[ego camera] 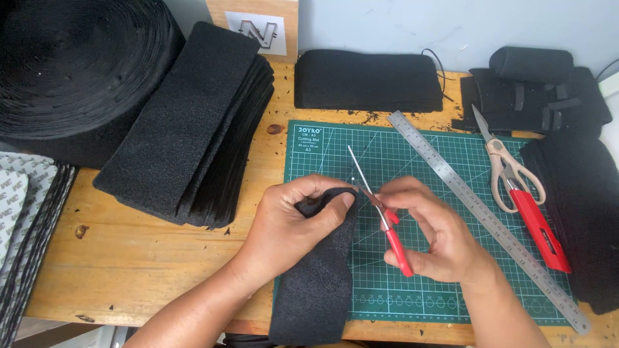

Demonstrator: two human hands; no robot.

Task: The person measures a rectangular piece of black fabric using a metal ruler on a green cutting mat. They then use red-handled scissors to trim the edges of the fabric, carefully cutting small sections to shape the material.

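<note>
Looking down from the head view, the left hand [284,222] pinched the far end of a black foam strip [316,277], folding it over a bit. That strip ran long near-to-far, hanging past the near edge of the green cutting mat [419,161]. The right hand [438,238] was closed around small red-handled scissors [380,212], blades slightly parted and pointing far-left, tips just right of the folded end, so the right hand sat nearest the cut spot. A steel ruler [483,216] lay diagonally on the right, bigger beige scissors [509,167] and a red utility knife [541,232] beside it. Far back stood a white square label [258,31] on a wooden block, stacked foam [187,122] left.
</note>
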